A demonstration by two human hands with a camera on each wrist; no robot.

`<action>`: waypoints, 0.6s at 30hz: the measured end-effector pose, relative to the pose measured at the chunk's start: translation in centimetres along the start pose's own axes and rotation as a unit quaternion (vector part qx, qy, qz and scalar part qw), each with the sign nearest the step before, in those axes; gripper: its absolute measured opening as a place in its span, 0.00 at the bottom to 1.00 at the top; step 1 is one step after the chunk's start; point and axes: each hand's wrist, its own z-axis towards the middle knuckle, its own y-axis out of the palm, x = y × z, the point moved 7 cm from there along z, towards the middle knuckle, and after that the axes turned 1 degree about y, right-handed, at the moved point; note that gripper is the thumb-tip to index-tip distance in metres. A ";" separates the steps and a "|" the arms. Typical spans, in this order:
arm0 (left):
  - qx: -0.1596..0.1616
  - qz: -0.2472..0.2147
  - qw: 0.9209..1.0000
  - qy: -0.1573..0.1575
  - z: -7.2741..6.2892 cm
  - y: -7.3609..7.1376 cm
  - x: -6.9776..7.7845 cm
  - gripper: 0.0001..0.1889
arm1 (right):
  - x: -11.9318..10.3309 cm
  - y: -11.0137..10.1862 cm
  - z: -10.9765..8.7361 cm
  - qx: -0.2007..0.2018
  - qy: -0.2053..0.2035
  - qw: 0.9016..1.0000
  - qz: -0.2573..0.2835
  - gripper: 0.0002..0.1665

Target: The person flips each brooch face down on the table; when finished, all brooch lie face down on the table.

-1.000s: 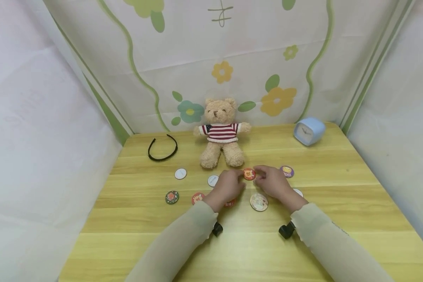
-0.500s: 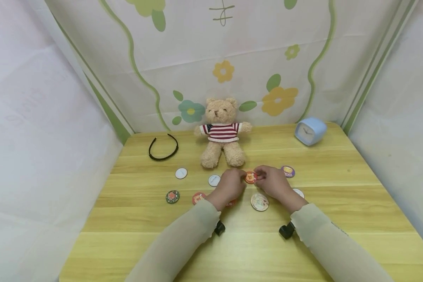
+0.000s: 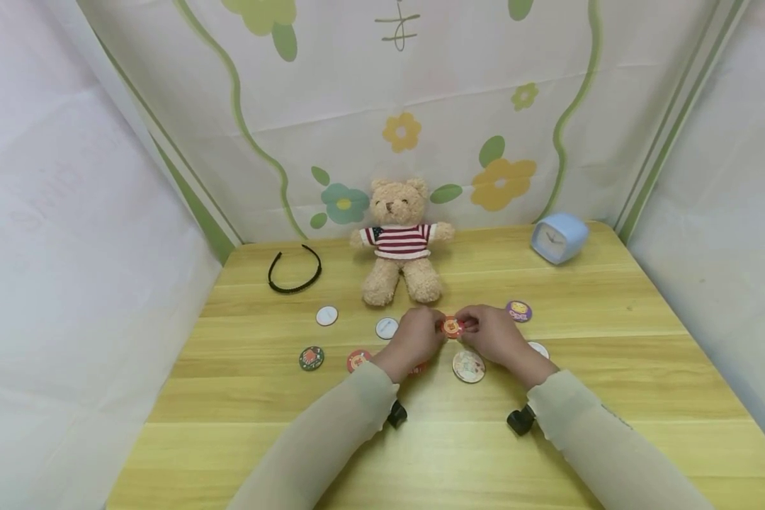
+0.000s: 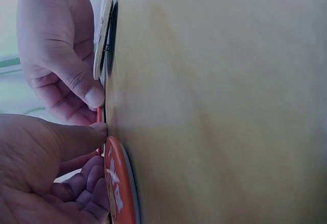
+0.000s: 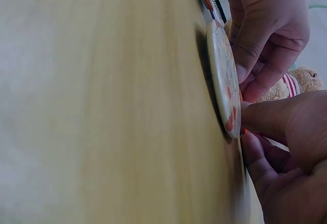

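Observation:
A red round pin badge lies between my two hands, below the teddy bear's feet. My left hand pinches its left edge, thumb and fingertips at the rim. The opposite edge is pinched by my right hand. In the left wrist view a sliver of the badge's red rim shows between the fingertips. A cream printed badge lies just in front, and in the right wrist view it hides part of the fingertips. Under my left wrist another red badge is mostly covered.
Around the hands lie a red badge, a green one, a purple one and several white-backed ones. Behind sit a teddy bear, a black headband and a blue clock. Fabric walls enclose the table.
The red badge between my hands has slid a little toward me, closer to the cream badge. My right fingers have closed in on its edge. The other badges have stayed put.

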 end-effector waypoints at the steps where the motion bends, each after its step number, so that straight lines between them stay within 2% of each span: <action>1: -0.001 0.000 1.000 0.001 0.0 0.0 0.0 0.04 | -0.1 0.0 -0.1 0.000 -0.004 1.000 -0.001 0.17; 8: 0.001 -0.004 1.000 -0.003 -0.4 -0.2 0.0 0.09 | -0.2 -0.3 -0.5 0.013 -0.017 1.000 -0.017 0.10; 18: 0.024 0.010 1.000 -0.005 -0.8 -1.2 0.2 0.12 | -0.4 -1.0 -0.6 0.056 -0.050 0.997 -0.019 0.11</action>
